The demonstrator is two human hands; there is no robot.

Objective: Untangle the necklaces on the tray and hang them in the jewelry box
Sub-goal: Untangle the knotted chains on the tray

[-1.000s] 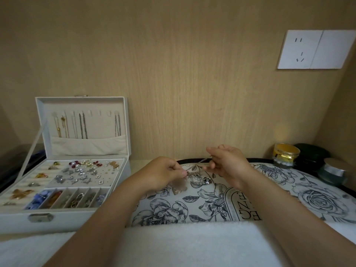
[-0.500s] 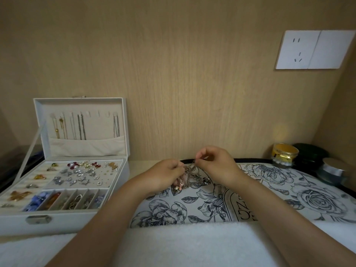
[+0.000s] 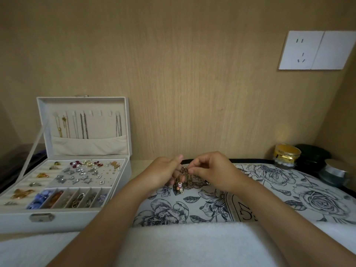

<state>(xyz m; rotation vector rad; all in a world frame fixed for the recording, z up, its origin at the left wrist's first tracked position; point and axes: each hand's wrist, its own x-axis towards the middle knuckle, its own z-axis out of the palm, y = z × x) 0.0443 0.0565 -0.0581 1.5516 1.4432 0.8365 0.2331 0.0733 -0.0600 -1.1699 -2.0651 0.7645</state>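
Against the tan wood-grain wall (image 3: 173, 83), a tangled clump of bronze-coloured chain necklaces (image 3: 187, 179) is held over the far part of the black-and-white rose-printed tray (image 3: 279, 191). A second ago the hands were apart with a thin strand stretched between them; now the left hand (image 3: 163, 173) curls round the clump and the right hand (image 3: 213, 170) has closed in, pinching a strand at its top. So the knot seems unfreed, and nothing is ready for the open white jewelry box (image 3: 77, 218) on the left.
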